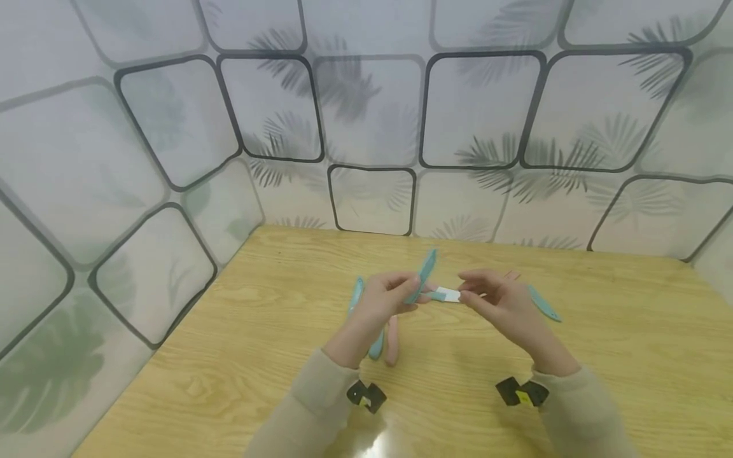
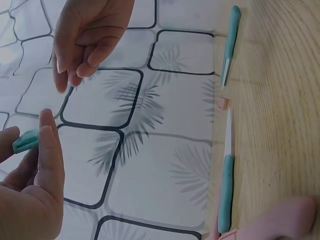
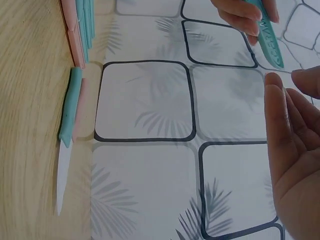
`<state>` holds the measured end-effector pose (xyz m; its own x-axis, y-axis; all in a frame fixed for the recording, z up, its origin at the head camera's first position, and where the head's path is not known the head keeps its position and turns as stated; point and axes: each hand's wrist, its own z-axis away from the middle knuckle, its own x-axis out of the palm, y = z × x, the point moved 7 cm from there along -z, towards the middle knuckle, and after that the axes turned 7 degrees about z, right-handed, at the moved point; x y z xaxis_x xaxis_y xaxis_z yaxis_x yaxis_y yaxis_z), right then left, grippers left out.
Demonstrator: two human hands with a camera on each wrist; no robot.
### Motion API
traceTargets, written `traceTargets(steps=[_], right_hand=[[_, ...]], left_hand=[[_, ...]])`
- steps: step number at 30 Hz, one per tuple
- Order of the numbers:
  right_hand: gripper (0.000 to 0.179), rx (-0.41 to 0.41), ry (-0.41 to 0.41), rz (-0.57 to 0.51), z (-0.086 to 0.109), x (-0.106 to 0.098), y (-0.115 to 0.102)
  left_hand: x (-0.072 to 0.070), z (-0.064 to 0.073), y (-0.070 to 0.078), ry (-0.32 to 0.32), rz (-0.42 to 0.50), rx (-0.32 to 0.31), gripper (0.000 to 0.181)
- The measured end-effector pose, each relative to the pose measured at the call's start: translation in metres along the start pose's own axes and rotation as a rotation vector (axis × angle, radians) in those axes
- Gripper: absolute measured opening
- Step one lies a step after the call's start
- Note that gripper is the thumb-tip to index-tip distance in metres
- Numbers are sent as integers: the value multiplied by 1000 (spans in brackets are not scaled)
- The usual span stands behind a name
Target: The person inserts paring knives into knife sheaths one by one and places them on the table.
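My left hand (image 1: pixel 382 296) pinches a teal knife sheath (image 1: pixel 426 270) between thumb and fingers, raised above the table. Embossed letters run along the sheath in the right wrist view. Opposite it, my right hand (image 1: pixel 504 302) hovers with fingers loosely bent; its thumb and fingertips stand apart with nothing between them in the right wrist view. Between the hands in the head view, a knife with a white blade (image 1: pixel 451 294) and teal handle lies on the table. The left wrist view shows a teal-handled knife (image 2: pixel 227 195) with its white blade bare.
Beside the left forearm lie a teal handle (image 1: pixel 376 346), a pink handle (image 1: pixel 392 343) and a slim teal piece (image 1: pixel 356 296). A tapered teal piece (image 1: pixel 545 304) rests right of the right hand. A patterned wall covering (image 1: pixel 372 114) rises behind the wooden table (image 1: pixel 240 356).
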<state>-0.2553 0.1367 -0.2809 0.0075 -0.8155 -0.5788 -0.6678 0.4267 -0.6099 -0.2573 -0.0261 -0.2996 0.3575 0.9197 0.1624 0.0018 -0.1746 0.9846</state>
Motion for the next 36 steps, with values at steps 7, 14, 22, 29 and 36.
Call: traceTargets(steps=[7, 14, 22, 29, 36], right_hand=[[17, 54, 47, 182, 1, -15, 5], [13, 102, 29, 341, 5, -27, 13], [6, 153, -88, 465, 11, -36, 36], [9, 246, -321, 591, 23, -42, 77], [17, 362, -552, 625, 48, -38, 116]], left_hand=[[1, 3, 6, 2, 52, -1, 26], [1, 1, 5, -1, 84, -9, 29], [-1, 1, 5, 9, 74, -6, 29], [-4, -2, -2, 14, 35, 0, 28], [-10, -9, -16, 22, 33, -5, 30]])
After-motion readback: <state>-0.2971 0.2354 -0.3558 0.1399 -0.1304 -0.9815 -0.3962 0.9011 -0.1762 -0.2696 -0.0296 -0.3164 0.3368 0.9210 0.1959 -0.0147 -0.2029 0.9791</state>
